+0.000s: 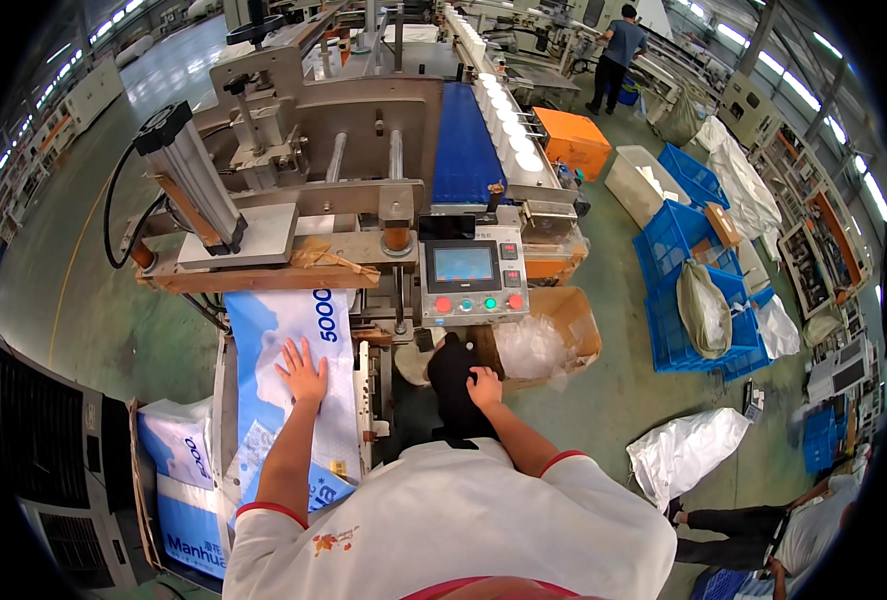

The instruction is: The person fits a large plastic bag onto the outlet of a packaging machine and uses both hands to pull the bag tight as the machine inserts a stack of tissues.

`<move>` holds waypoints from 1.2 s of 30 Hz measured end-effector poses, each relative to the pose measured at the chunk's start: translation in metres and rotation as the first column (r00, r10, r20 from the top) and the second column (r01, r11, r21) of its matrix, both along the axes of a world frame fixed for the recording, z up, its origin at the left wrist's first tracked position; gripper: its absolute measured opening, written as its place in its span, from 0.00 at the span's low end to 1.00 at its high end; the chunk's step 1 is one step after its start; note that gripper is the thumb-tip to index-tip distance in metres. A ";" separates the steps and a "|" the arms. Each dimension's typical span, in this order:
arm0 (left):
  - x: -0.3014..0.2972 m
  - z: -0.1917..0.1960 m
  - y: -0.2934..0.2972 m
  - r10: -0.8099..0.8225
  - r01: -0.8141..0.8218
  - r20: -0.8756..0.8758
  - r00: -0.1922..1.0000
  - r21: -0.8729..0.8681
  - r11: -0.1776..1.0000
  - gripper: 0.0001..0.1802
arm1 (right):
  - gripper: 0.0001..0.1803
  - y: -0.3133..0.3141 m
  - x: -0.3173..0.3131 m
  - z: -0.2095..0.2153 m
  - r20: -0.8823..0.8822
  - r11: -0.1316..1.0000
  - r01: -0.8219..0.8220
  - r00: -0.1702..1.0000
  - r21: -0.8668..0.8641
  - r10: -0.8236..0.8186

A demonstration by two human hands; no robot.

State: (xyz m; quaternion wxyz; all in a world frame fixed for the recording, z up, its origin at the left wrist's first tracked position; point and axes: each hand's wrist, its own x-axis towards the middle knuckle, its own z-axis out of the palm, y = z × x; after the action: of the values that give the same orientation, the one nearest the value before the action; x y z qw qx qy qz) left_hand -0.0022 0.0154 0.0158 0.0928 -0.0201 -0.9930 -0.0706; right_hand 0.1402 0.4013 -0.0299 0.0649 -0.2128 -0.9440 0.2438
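My left hand [304,372] lies flat, fingers spread, on a blue and white printed plastic pack [282,330]. The far end of this pack runs under the brown bar [254,280] of a packing machine; what is inside the pack is hidden. On my black-trousered leg [452,385] rests my right hand [485,388], open, with nothing seen in it. Just beyond stands a control panel [474,275] with a small screen and red and green buttons. To the left, similar blue and white packs [179,460] lie in a box beside the machine.
A cardboard box [589,335] of clear plastic film stands right of the panel. A blue belt [462,150] and a row of white rolls or cups [504,120] stretch away. Blue crates [664,300] and a white sack [689,450] are on the right. Two people are nearby.
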 end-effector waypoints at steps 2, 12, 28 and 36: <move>-0.004 -0.001 0.002 -0.006 0.006 -0.034 0.999 -0.006 1.000 0.38 | 0.15 0.000 0.000 0.001 0.003 1.000 0.005 1.000 0.006 -0.005; -0.015 -0.015 -0.004 -0.057 0.165 -0.529 0.847 0.158 0.974 0.41 | 0.17 -0.004 -0.004 0.004 0.063 0.999 -0.037 0.997 0.017 0.036; 0.065 0.123 -0.029 -0.067 0.119 -0.227 0.972 0.223 0.967 0.24 | 0.29 -0.211 -0.087 0.167 -0.520 0.770 -0.637 0.670 -0.035 0.530; -0.002 0.124 -0.032 0.032 -0.024 -0.195 0.980 0.043 0.999 0.31 | 0.41 -0.263 -0.097 0.167 -0.251 0.714 -0.676 0.670 0.183 0.699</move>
State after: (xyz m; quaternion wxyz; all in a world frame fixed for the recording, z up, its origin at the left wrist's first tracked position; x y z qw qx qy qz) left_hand -0.0039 -0.0165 0.1402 0.1914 -0.0112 -0.9776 -0.0871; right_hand 0.0431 0.1384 0.1374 0.1194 0.2007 -0.9411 0.2444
